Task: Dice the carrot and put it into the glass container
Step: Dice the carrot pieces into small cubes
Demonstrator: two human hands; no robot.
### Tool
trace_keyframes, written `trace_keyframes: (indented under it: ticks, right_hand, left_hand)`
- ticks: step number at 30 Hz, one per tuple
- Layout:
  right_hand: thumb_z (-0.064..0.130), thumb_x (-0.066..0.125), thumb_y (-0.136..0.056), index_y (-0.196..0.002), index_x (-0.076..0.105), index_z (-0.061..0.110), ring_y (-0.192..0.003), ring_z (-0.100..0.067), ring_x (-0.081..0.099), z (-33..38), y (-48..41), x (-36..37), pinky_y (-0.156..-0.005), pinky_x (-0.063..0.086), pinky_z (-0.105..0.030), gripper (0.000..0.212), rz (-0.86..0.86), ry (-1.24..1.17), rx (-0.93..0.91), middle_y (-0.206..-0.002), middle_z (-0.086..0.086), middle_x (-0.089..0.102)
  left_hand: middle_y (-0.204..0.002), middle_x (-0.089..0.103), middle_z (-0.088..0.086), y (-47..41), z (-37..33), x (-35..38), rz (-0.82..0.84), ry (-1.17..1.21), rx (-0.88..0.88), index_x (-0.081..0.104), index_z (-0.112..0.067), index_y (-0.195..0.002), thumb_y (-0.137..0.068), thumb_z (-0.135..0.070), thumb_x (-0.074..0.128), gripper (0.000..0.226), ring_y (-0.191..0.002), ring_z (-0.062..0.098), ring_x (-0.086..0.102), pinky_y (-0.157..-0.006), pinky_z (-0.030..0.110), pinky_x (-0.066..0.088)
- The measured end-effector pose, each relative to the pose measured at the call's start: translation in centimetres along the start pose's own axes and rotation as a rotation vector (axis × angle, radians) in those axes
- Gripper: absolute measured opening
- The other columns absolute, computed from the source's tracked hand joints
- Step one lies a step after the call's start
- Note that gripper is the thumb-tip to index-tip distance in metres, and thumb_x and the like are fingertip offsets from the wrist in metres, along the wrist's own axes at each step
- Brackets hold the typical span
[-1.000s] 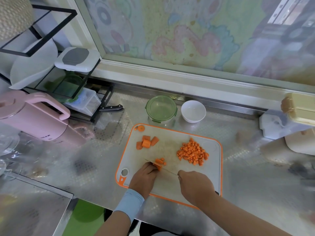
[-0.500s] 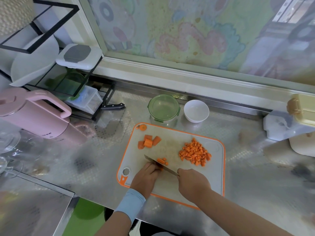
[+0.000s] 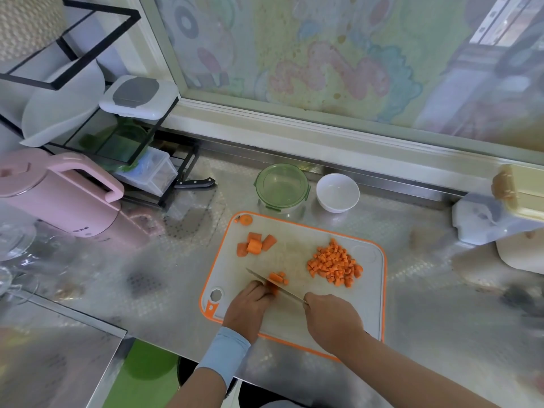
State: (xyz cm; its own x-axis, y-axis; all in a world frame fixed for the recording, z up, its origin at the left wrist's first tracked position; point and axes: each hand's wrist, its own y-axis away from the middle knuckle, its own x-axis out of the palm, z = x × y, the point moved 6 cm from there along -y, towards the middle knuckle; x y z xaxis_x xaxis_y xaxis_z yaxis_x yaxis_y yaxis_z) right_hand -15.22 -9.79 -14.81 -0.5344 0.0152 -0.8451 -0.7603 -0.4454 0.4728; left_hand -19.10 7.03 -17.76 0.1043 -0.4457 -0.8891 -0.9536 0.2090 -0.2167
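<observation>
Near the front edge of the tabletop (image 3: 441,319), my left fingers (image 3: 259,292) pin the carrot strip (image 3: 273,290). My right hand (image 3: 334,319) grips the knife (image 3: 290,294) across it.

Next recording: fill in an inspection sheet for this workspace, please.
Surface: steel counter, with an orange-edged cutting board lying on it.
Job's things: diced carrot pile and uncut chunks on the board; glass container behind the board, no carrot visible in it.
Clutter: white bowl, pink kettle, spare knife by the rack.
Grippers: left hand holds a carrot piece; right hand grips the chopping knife, its blade on that piece.
Cables: nothing seen.
Surroundings: patterned window behind the counter; black rack at the left.
</observation>
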Motion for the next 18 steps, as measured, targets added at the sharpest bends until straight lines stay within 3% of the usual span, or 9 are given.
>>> trace_keyframes:
  ticks: [5, 14, 18]
  right_hand:
    - [0.028, 0.029, -0.105, -0.096, 0.052, 0.019, -0.068, -0.024, 0.052, 0.02, 0.53, -0.34, -0.059, 0.037, -0.032, 0.026, -0.026, 0.02, -0.029, -0.075, 0.001, 0.051]
    - [0.028, 0.03, -0.105, -0.097, 0.052, 0.02, -0.068, -0.021, 0.05, -0.01, 1.11, -0.53, -0.058, 0.035, -0.031, 0.025, -0.01, 0.026, -0.007, -0.068, 0.005, 0.04]
    - [0.023, 0.035, -0.101, -0.096, 0.052, 0.02, -0.066, -0.02, 0.052, 0.06, 0.96, -0.45, -0.051, 0.033, -0.03, 0.018, 0.033, 0.013, 0.023, -0.069, 0.005, 0.044]
  left_hand:
    - [-0.092, 0.068, 0.005, 0.02, -0.31, -0.22, -0.058, 0.016, -0.023, 0.074, -0.007, -0.089, -0.083, -0.011, 0.048, 0.027, -0.098, 0.017, 0.051, -0.088, 0.022, 0.044]
    - [-0.096, 0.067, 0.005, 0.3, -0.07, -0.1, -0.078, 0.016, -0.023, 0.074, -0.008, -0.092, -0.086, -0.011, 0.049, 0.026, -0.1, 0.019, 0.053, -0.087, 0.026, 0.046]
    - [-0.094, 0.068, 0.006, 0.25, -0.11, -0.06, -0.081, 0.006, -0.012, 0.074, -0.008, -0.09, -0.085, -0.011, 0.048, 0.027, -0.099, 0.019, 0.052, -0.086, 0.027, 0.047]
